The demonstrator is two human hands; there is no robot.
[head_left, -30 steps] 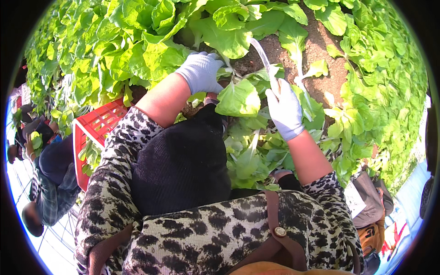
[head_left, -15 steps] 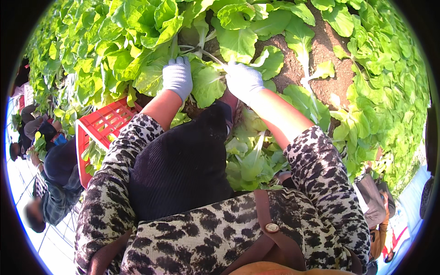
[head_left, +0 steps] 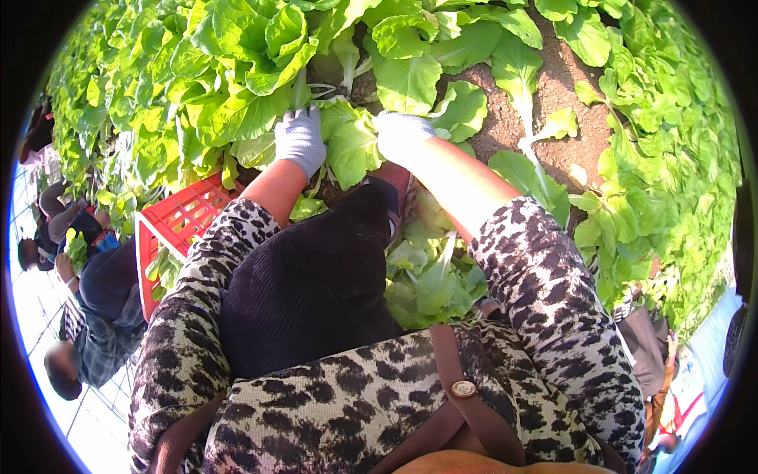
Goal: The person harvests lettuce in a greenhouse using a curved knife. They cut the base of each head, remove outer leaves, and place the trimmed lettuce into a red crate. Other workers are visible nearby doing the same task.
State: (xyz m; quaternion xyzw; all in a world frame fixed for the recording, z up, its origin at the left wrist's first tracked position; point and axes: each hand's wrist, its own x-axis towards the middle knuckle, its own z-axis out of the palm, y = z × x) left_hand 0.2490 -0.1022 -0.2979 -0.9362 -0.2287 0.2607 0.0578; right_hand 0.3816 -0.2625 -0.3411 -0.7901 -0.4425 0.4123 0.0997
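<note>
My left hand (head_left: pixel 301 144), in a pale grey knitted glove, lies against the greens with its fingers stretched forward and slightly apart; its thumb is hidden. Beside it, my right hand (head_left: pixel 401 137), gloved the same way, is closed at the edge of a broad green leaf (head_left: pixel 348 144). That leaf fills the gap between both hands, and its stem cannot be made out. Just beyond them, pale stalks (head_left: pixel 347 67) of leafy plants rise from the soil. Loose leaves (head_left: pixel 438 284) lie below my right forearm.
A red plastic crate (head_left: pixel 189 213) with greens inside stands left of my left forearm. Dense leafy plants (head_left: pixel 197 71) grow ahead and at right, with brown soil (head_left: pixel 553 103) between. My dark-trousered knee (head_left: pixel 308 276) is below the hands. Other people (head_left: pixel 110 292) are at the left and right edges.
My right hand has moved left, toward my left hand, and now meets the broad leaf, which has lifted and turned. My left hand has shifted slightly left, with its fingers a little more apart.
</note>
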